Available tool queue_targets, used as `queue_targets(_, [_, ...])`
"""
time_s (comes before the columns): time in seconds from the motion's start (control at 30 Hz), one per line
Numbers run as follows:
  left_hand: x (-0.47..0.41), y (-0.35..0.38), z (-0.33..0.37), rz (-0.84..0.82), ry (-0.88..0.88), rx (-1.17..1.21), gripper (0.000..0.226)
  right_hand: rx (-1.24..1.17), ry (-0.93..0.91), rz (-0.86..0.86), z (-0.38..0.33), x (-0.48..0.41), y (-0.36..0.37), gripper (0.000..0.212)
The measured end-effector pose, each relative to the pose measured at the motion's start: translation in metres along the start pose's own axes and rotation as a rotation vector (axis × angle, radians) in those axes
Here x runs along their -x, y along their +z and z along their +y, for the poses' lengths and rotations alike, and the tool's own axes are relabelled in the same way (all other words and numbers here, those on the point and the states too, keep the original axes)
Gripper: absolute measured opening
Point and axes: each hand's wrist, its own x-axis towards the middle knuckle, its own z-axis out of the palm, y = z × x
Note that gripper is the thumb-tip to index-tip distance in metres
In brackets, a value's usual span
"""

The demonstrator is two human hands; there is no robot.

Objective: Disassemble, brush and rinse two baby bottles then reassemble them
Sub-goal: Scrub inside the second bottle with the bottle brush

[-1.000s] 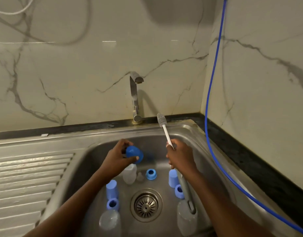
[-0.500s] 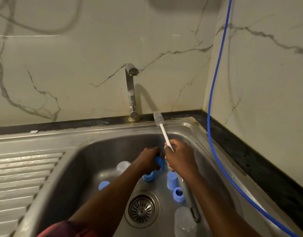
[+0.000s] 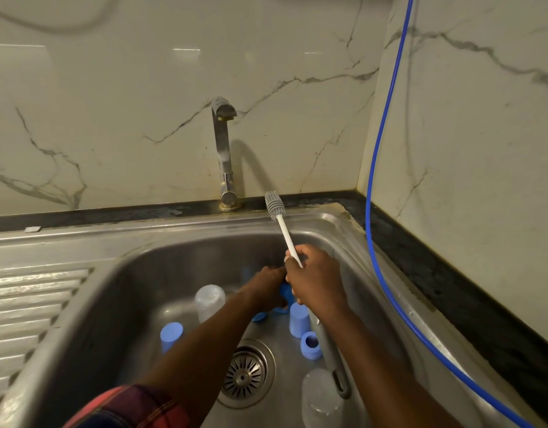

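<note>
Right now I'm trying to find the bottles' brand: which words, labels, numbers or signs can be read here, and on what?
No text can be read anywhere.
Clear plastic baby bottles: no markings show.
Light blue plastic covers: plain.
White-handled grey bottle brush in the right hand: plain.
Darker blue cap in the left hand: mostly hidden.
Small white scrap by the dark counter strip: too small to tell.

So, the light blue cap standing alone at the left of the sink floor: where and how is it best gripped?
Probably by its round side walls, pinched between thumb and fingers, coming from above. The light blue cap stands upright on the sink floor, apart from the clear bottle behind it, so its sides are free.
</note>
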Motion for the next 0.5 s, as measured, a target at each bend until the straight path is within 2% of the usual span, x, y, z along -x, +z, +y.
queue_targets(0.37, [-0.0050,0.0075,-0.0072,-0.047,0.020,-0.062,0.040,0.015,-0.013,0.007,0.0006,0.0002,0.0003,0.013])
queue_targets(0.5, [-0.0016,0.0059,-0.0083,-0.054,0.059,-0.085,0.065,0.010,-0.019,-0.003,0.0010,0.0008,-0.0006,0.014])
